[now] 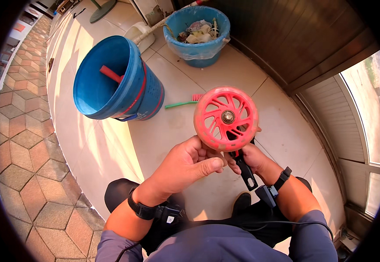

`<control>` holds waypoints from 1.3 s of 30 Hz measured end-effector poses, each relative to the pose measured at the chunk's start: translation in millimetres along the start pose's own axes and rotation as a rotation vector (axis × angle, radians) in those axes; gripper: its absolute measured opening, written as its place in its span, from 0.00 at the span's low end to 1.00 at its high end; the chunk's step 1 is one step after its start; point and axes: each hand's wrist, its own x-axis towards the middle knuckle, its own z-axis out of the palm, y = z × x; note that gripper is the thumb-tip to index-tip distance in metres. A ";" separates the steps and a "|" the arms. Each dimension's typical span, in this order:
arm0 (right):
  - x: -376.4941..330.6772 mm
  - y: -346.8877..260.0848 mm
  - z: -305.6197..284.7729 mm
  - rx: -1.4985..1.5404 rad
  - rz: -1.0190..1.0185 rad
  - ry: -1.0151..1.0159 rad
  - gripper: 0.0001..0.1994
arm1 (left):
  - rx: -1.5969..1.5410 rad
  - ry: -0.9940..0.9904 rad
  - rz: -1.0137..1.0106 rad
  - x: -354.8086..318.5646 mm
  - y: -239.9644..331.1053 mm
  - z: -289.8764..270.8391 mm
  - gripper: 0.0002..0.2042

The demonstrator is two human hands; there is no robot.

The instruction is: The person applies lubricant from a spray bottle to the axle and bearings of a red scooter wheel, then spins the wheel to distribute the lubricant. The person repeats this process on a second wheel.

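Okay, so looking down at a pink spoked wheel (225,109) with a metal hub (228,117), held up above the tile floor (155,135), open spokes facing up. Right grip (254,158) closed around a black slotted bracket (244,168) just under and behind the wheel, slotted end pointing back toward the body. Left grip (188,161) at the lower left of the wheel, fingers curled in close, thumb sticking out. Can't tell whether pinching the edge or only resting against it. Black strap (143,209) on the left wrist, another black band (281,178) on the right.

Past the wheel, a green brush (179,105) on the floor, pink bristles just beside the wheel's edge as seen from here. Left of that, a big blue bucket (155,89) with some red stick-like thing (111,74) inside, can't make out what exactly. Farther off, a blue tub (203,60) lined with clear plastic, scraps (198,35) piled in it. Also, patterned paving (28,144) way over left.
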 end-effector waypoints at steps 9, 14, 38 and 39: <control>1.5 5.6 -10.7 -0.019 0.068 -0.087 0.26 | 0.100 0.216 0.137 17.8 10.3 -19.9 0.17; 2.0 -4.4 5.0 0.018 0.049 0.017 0.26 | 0.366 -0.176 -0.063 -11.8 -14.2 5.0 0.13; -4.3 4.3 -4.8 -0.033 0.037 -0.041 0.24 | -0.011 0.235 0.174 19.1 -5.1 -4.3 0.18; -5.6 6.4 -9.3 -0.034 0.035 -0.053 0.23 | 0.018 0.227 0.146 17.4 -6.0 3.1 0.18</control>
